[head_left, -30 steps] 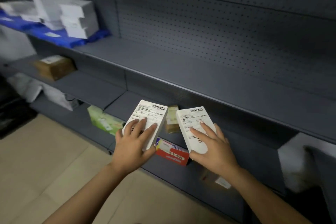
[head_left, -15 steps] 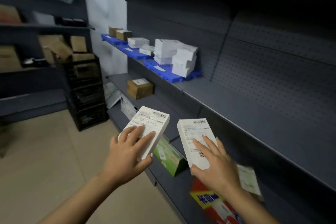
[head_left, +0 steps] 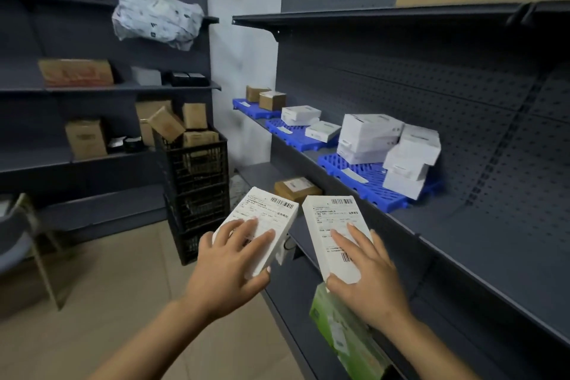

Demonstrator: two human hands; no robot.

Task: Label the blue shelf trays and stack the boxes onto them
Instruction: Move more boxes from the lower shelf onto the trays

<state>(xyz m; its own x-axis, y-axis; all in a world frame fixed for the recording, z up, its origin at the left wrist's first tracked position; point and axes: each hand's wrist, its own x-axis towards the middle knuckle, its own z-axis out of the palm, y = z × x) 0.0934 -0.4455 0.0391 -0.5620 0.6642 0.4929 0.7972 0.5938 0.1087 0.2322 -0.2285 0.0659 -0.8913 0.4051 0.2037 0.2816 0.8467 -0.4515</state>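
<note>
My left hand (head_left: 229, 267) grips a white box with a barcode label (head_left: 266, 214), fingers spread on top and thumb under its near end. My right hand (head_left: 365, 278) holds a second white labelled box (head_left: 331, 222) the same way. Both boxes hover in front of the dark grey shelf unit, below its middle shelf. On that shelf lie three blue trays: the nearest blue tray (head_left: 367, 187) carries stacked white boxes (head_left: 398, 151), the middle blue tray (head_left: 296, 133) holds flat white boxes, and the far blue tray (head_left: 246, 105) holds brown cartons. Small white labels lie on the trays.
A brown carton (head_left: 293, 188) sits on the lower shelf behind the held boxes, and a green package (head_left: 342, 336) lies below my right wrist. A black crate stack (head_left: 196, 191) with cartons stands on the floor to the left. A chair (head_left: 27, 241) is at far left.
The view has swung left and upward, bringing the blue trays and the left shelving into sight. Both hands keep hold of their boxes, now closer together.
</note>
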